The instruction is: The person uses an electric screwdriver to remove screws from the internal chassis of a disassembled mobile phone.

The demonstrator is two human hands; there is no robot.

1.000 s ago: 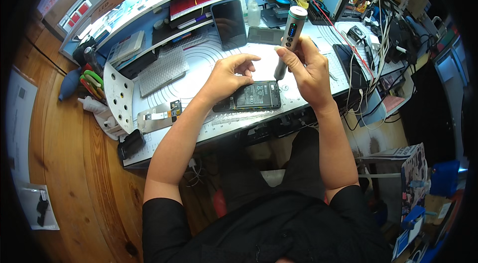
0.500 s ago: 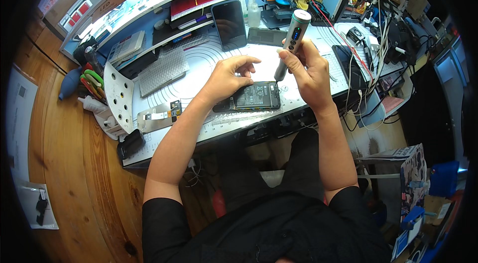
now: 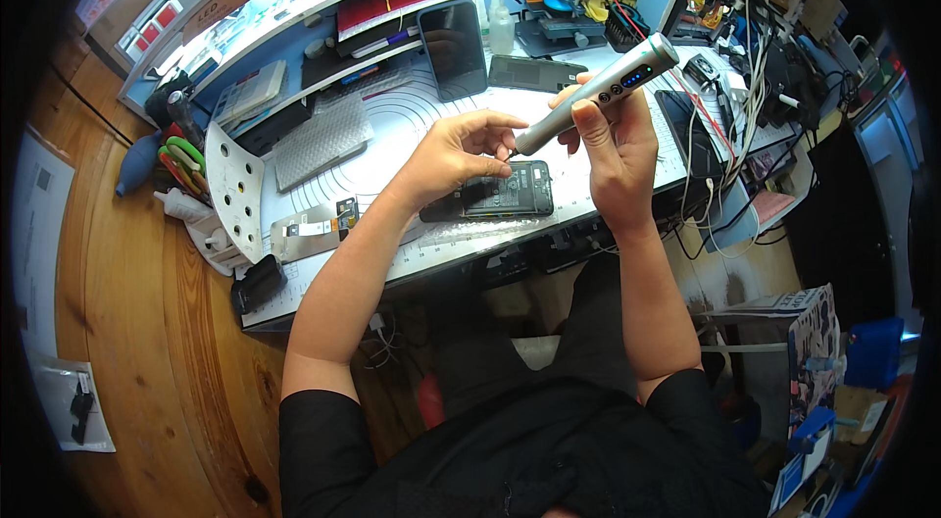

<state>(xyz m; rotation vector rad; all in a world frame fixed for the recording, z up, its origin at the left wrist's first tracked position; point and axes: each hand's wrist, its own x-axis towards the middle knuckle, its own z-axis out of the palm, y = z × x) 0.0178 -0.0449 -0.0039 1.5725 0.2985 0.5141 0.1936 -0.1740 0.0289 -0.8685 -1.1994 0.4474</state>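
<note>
My right hand (image 3: 624, 155) grips a grey electric screwdriver (image 3: 564, 121) with a small lit display on its barrel. The tool is tilted, its tip pointing left and down. At that tip, the thumb and fingers of my left hand (image 3: 443, 157) are pinched together; whatever lies between them is too small to make out. Below both hands an opened phone (image 3: 532, 193) lies flat on the white work mat, its dark battery and inner parts showing. My left hand covers part of the phone's left end.
Beyond the hands, a dark phone panel (image 3: 451, 49) leans on the shelf, and another dark panel (image 3: 534, 73) lies flat. A metal plate with a flex cable (image 3: 312, 229) is at left, near bubble wrap (image 3: 321, 141). Cables (image 3: 750, 57) hang at the right, beside a dark phone (image 3: 686, 131).
The screwdriver has lifted off the phone's upper right corner and swung from nearly upright to a slant. Its tip has come left to my left hand's fingertips, which have closed together there.
</note>
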